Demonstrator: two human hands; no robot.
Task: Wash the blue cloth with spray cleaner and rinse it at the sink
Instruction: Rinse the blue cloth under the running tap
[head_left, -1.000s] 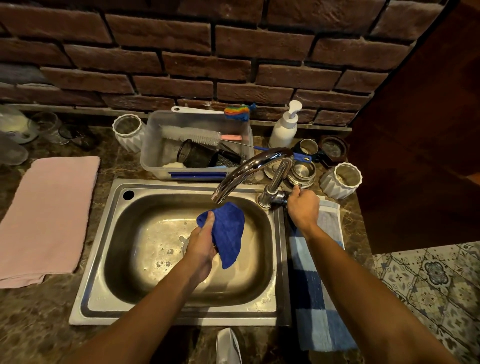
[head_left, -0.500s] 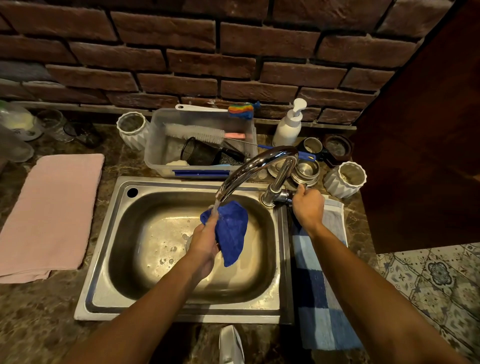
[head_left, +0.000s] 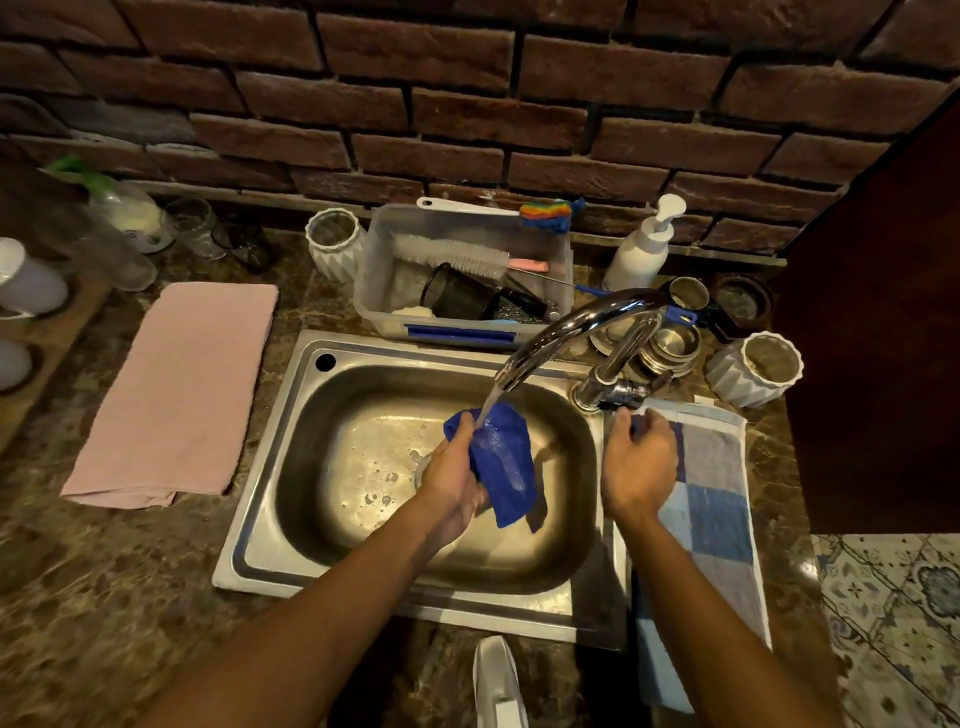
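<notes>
My left hand (head_left: 453, 480) grips the blue cloth (head_left: 504, 465) over the steel sink (head_left: 363, 551). Water runs from the chrome tap (head_left: 571, 327) onto the top of the cloth, which hangs down wet. My right hand (head_left: 640, 467) hovers just below the tap's handle (head_left: 621, 389), off it, fingers loosely curled and holding nothing. A white object, perhaps the head of the spray cleaner (head_left: 498, 680), pokes in at the bottom edge; I cannot tell for sure.
A blue checked towel (head_left: 717, 519) lies right of the sink, a pink towel (head_left: 176, 389) left. Behind the sink stand a clear tub with brushes (head_left: 462, 270), a pump bottle (head_left: 644, 244), white cups (head_left: 758, 366) and steel bowls (head_left: 670, 348). A dark cabinet (head_left: 878, 312) rises at right.
Water has started to run from the tap onto the cloth. My right hand has come off the tap handle and dropped a little toward me. The cloth stays under the spout.
</notes>
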